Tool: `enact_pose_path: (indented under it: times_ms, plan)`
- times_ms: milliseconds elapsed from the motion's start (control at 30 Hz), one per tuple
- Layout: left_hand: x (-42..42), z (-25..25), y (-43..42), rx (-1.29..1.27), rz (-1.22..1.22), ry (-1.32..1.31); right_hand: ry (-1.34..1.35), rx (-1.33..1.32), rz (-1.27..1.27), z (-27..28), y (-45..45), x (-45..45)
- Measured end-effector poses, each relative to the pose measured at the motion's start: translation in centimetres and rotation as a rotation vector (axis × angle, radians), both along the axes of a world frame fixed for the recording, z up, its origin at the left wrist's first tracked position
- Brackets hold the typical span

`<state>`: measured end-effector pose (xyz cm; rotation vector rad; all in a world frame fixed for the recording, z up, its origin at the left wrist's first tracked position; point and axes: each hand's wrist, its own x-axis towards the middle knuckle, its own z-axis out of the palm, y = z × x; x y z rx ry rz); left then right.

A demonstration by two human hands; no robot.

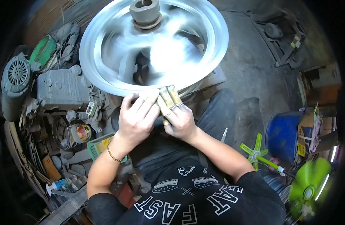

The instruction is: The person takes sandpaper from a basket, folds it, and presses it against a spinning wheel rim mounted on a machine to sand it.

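Observation:
A large shiny metal wheel (pixel 93 71), its spokes blurred as if spinning, fills the upper middle, with a big nut (pixel 144 13) at its hub. At the wheel's near rim my left hand (pixel 136 118) and my right hand (pixel 176 116) are side by side, fingertips against or just at the edge. Yellowish tape wraps several fingers. The fingers of both hands are bent and pressed together; whatever they pinch at the rim is too small to name.
Left stand a dusty motor (pixel 18 75), a metal tank (pixel 61 88) and a green basket (pixel 94 150). Right are a blue drum (pixel 283 131), a cardboard box (pixel 307 131) and a green fan (pixel 309 189). A metal frame with a motor (pixel 273 30) lies at upper right.

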<state>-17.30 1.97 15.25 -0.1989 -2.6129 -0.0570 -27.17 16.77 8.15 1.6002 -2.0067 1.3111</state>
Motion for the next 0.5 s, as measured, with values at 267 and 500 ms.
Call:
enact_pose_path:
  times_ms: [267, 500]
  plan:
    - [1.4, 0.2, -1.1, 0.057, 0.076, -0.015, -0.02, -0.019, 0.045, 1.1, -1.8, 1.0]
    - [0.2, -0.2, -0.1, 0.081, -0.001, -0.008, -0.022, -0.045, -0.018, 0.2, -0.5, 0.9]
